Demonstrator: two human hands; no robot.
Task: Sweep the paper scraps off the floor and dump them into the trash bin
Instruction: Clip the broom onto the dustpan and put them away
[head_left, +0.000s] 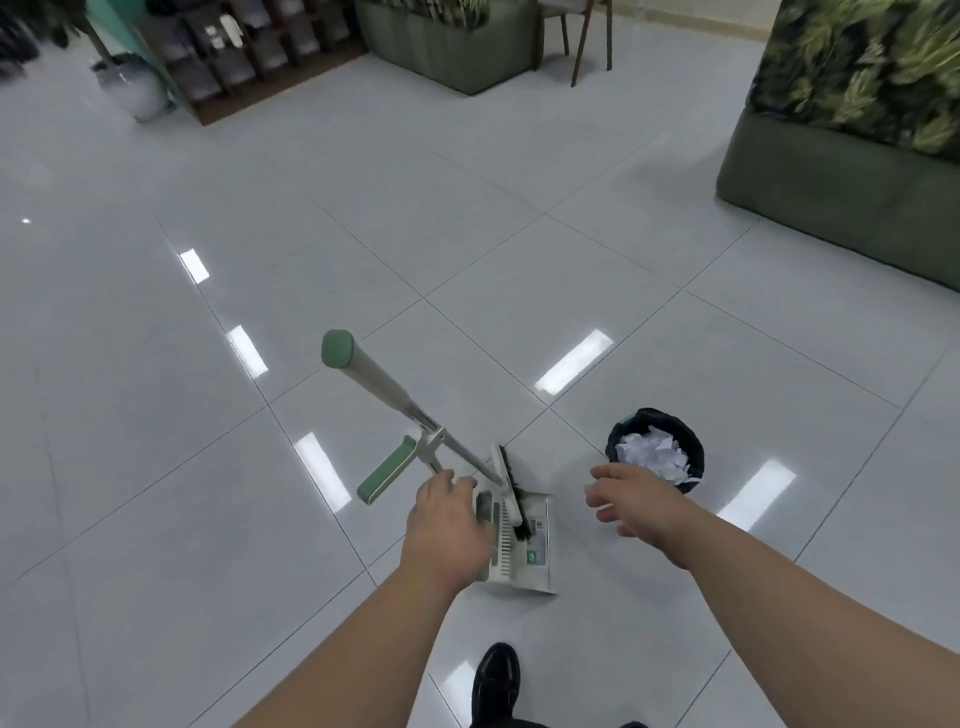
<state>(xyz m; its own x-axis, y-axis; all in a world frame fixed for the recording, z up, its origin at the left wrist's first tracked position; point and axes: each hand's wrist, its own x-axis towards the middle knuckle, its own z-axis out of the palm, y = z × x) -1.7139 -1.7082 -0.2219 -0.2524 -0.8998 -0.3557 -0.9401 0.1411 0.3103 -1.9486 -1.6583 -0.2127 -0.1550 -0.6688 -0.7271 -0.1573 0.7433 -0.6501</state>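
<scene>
- The paper scraps (652, 452) fill the trash bin (697, 457) at lower right, so dumping looks done.
- The broom (374, 379) sits in the dustpan (519, 551) at lower centre, parked together.
- My left hand (447, 525) fingers touch its shaft, but I cannot tell if they pinch it.
- My right hand (639, 501) fingers are spread, holding nothing.

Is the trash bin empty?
No, the trash bin with its black liner holds a heap of crumpled white paper scraps that reaches nearly to its rim.

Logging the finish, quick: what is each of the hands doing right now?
Left hand: fingers at the dustpan handle; grip cannot be told.
Right hand: open, holding nothing.
</scene>
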